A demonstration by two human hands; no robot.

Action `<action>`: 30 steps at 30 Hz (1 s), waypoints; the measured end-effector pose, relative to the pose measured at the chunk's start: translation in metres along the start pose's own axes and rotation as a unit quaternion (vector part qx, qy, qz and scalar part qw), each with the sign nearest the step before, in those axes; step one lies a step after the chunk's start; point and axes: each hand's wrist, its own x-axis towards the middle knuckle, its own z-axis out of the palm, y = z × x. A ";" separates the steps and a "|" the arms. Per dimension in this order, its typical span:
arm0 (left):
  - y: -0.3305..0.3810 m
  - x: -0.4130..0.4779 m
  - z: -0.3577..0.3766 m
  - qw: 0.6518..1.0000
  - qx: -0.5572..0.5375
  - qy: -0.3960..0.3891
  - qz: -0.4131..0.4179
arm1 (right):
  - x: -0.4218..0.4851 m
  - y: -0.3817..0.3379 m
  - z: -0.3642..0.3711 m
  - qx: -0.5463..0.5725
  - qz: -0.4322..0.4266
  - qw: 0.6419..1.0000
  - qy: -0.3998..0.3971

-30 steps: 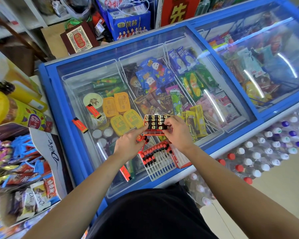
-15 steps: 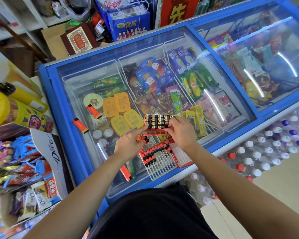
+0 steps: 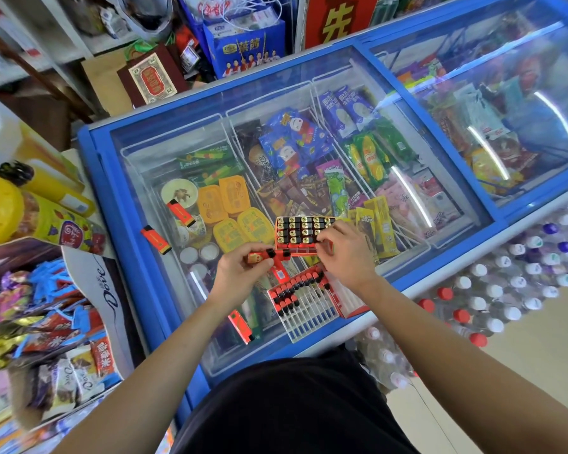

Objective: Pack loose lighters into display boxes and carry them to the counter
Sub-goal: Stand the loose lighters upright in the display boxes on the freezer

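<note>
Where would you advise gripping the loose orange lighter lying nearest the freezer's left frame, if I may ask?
Pinch the orange lighter across its two long edges at mid-body, coming from above: it lies flat on the glass lid, so its underside is unreachable.

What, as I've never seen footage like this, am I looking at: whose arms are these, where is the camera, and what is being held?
There is no machine. A person wears a camera on the head, so the single picture looks down along their own arms. They stand at a shop freezer with a glass lid, ice creams beneath. The left hand pinches a red lighter with a black cap. The right hand grips the near edge of a nearly full display box of lighters. Closer to the person lies a second box, partly filled, and three loose lighters lie on the lid.
</note>
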 end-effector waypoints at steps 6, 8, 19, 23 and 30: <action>0.015 -0.002 0.006 0.992 -0.123 0.013 -0.018 | -0.007 -0.053 -0.016 0.334 0.149 0.921 -0.133; 0.021 -0.005 0.011 0.986 -0.164 0.018 -0.022 | -0.009 -0.060 -0.015 0.356 0.156 0.911 -0.134; 0.027 -0.015 0.019 0.991 -0.134 -0.018 -0.025 | -0.029 -0.055 -0.023 0.511 0.258 0.815 -0.088; 0.026 -0.020 0.018 0.992 -0.124 0.005 -0.020 | -0.037 -0.043 -0.029 0.559 0.308 0.770 -0.019; 0.022 -0.035 0.015 0.997 -0.074 -0.024 0.014 | -0.061 -0.016 -0.040 0.573 0.345 0.742 0.032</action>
